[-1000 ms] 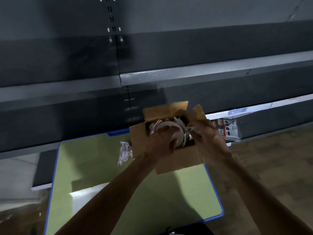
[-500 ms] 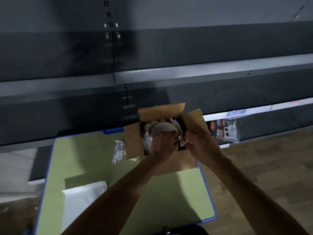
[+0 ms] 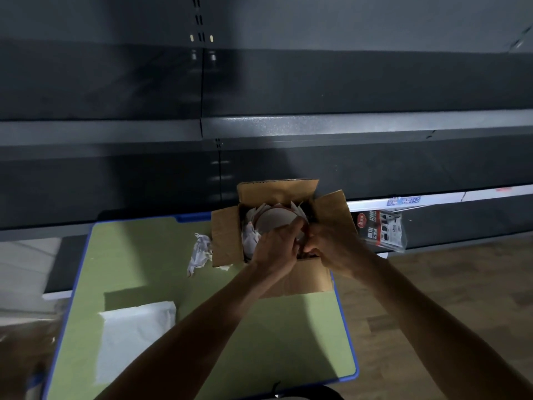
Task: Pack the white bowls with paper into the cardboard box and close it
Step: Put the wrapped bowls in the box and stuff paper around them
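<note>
An open cardboard box stands at the far right of a green table, all flaps spread outward. Inside it a white bowl lies among crumpled paper. My left hand reaches into the box, its fingers curled over the bowl's near rim. My right hand is pressed close beside it at the bowl's right edge, fingers curled; what it pinches is hidden. A crumpled paper wad lies on the table just left of the box.
The green table has a blue rim. A stack of flat white paper sheets lies at its near left. Dark metal shelving fills the back. A packaged item hangs right of the box above wooden floor.
The bowl has sunk lower into the box. Both hands have drawn closer together at its right rim. The view has shifted, showing more of the paper sheets at the near left.
</note>
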Demonstrator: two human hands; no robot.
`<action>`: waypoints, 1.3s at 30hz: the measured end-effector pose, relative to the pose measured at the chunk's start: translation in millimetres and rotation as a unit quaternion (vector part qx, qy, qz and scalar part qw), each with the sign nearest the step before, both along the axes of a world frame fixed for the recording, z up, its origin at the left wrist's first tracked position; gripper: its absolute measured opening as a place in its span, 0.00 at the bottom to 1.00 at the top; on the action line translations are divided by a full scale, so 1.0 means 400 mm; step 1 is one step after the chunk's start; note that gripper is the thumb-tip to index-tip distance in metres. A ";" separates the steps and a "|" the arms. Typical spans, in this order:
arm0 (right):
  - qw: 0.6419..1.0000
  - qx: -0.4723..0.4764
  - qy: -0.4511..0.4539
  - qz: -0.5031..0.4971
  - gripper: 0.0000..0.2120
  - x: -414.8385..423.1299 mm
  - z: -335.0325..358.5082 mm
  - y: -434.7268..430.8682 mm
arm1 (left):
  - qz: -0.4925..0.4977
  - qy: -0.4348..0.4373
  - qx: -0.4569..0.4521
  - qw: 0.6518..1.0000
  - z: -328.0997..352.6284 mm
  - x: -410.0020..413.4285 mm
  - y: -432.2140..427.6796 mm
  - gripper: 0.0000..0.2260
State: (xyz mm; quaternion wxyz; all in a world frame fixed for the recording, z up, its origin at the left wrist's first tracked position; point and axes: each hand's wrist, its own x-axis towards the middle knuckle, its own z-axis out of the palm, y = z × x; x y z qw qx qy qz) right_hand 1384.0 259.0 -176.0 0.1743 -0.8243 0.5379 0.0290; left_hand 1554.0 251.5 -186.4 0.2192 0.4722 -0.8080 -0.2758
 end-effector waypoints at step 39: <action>0.988 -0.063 -0.110 0.093 0.14 0.434 0.054 -0.016 | 0.153 -0.084 -0.062 0.983 -0.049 0.507 0.140 0.04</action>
